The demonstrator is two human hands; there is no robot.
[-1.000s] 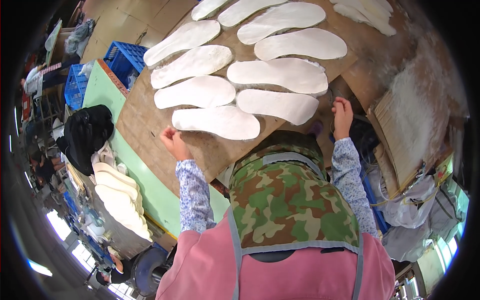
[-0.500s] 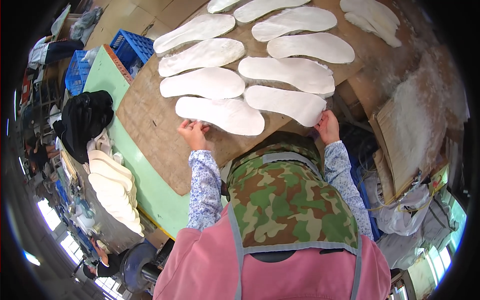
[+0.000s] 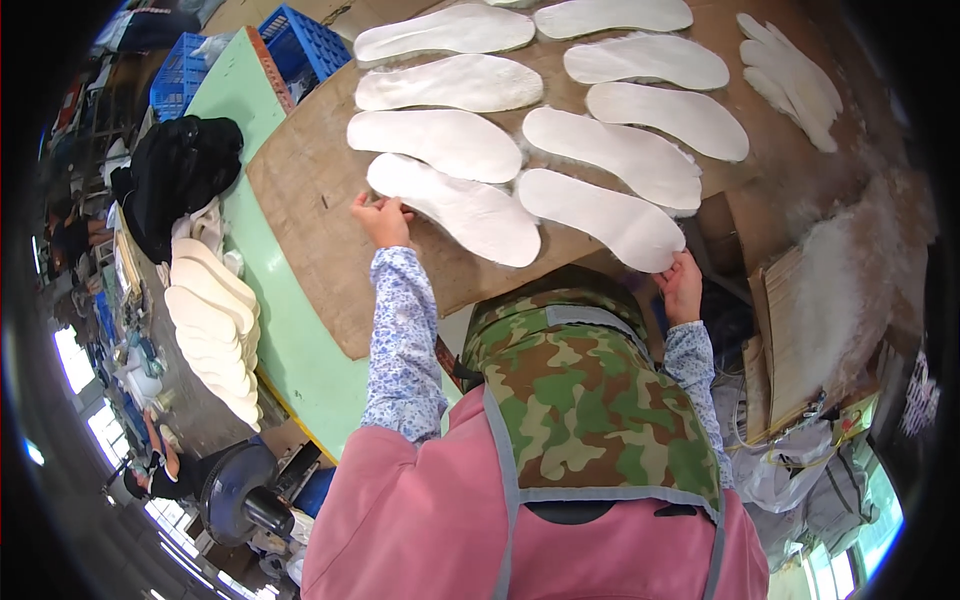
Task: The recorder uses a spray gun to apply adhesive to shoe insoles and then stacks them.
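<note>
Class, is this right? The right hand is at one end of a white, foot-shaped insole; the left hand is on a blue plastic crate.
That's wrong for the left hand: the head view shows it at the edge of another white, foot-shaped insole. The right hand is as stated.

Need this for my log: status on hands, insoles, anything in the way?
Left hand at left end of near-left insole. Right hand at right end of near-right insole, overhanging the brown board. More insoles close beyond.
</note>
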